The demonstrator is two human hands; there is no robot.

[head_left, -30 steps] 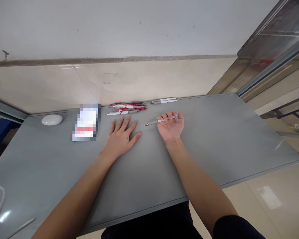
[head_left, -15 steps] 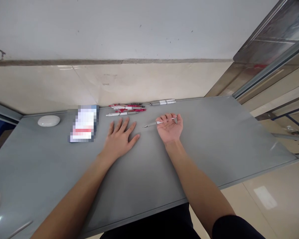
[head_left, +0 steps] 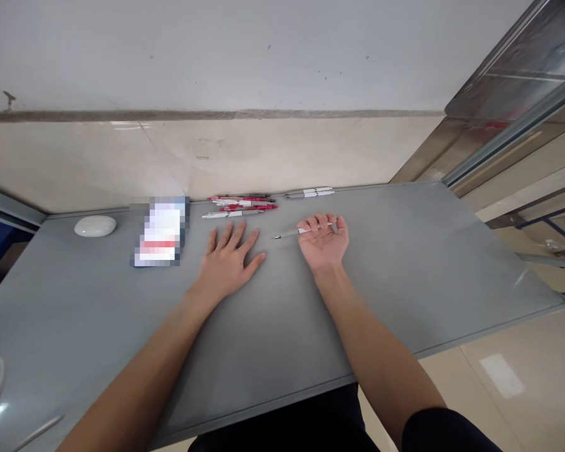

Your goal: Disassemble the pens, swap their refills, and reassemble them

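My left hand (head_left: 226, 263) lies palm down on the grey table (head_left: 268, 333), fingers spread, holding nothing. Palm up on the same surface, my right hand (head_left: 324, 242) has its fingers curled over a white pen (head_left: 287, 235). The pen's metal tip points left, toward my left thumb, and part of its barrel is hidden under the fingers. Beyond my left fingertips lies a loose pile of red and white pens (head_left: 242, 203). Farther right, by the wall, a couple of white pens (head_left: 311, 193) lie side by side.
A blurred-out flat item with a white and red face (head_left: 160, 235) lies left of my left hand. A glossy white oval object (head_left: 95, 226) is beside it. White cable (head_left: 0, 376) shows at the lower left. The tiled wall (head_left: 287, 150) borders the table's far edge.
The whole view has shifted very slightly. Both hands and the pen keep their places on the table.
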